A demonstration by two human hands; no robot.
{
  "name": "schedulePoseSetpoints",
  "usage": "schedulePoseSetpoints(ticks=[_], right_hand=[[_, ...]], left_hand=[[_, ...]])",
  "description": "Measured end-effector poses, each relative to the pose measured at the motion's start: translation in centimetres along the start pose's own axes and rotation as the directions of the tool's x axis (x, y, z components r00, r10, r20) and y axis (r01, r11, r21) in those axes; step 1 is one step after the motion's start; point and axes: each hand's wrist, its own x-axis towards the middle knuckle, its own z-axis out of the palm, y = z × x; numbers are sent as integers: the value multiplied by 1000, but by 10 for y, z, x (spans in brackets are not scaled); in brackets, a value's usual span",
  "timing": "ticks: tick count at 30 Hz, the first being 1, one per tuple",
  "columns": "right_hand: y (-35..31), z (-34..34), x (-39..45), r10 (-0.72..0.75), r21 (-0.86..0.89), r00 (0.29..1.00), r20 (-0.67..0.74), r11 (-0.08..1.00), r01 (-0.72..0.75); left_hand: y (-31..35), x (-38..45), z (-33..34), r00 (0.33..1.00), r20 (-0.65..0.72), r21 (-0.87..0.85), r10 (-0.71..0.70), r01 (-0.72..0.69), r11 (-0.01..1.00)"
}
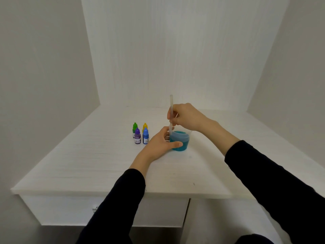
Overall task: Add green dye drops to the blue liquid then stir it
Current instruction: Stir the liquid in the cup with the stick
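Observation:
A clear plastic cup of blue-teal liquid stands on the white table. My left hand wraps round the cup's left side, thumb across its front. My right hand hovers above the cup and pinches a pale stirring stick, which stands nearly upright with its lower end in the liquid. The green dye bottle stands capped at the back left of a small group of bottles, to the left of the cup.
Yellow, purple and blue dye bottles stand with the green one. White walls enclose the table at the back and on both sides. A drawer sits under the table's front edge.

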Motion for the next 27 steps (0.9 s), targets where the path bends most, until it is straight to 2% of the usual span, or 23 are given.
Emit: schedulePoseSetpoints(ticks=[7,14,22,27], right_hand=[[18,-7,-2,73,-101,996,-59,992,-79],[29,-25,-14,150,-167,989,11,975,-146],[7,-32,-19,114,-125,975,189,988,-91],[1,-25,-14,46,-69,980,193,997,-33]], left_hand=[[-2,1,1,1000,-3,-13,-4,4,1000],[-2,1,0,1000,8,-14,-1,1,1000],[-3,1,0,1000,-4,-22,5,-5,1000],[-3,0,-1,1000,1,-26,3,-3,1000]])
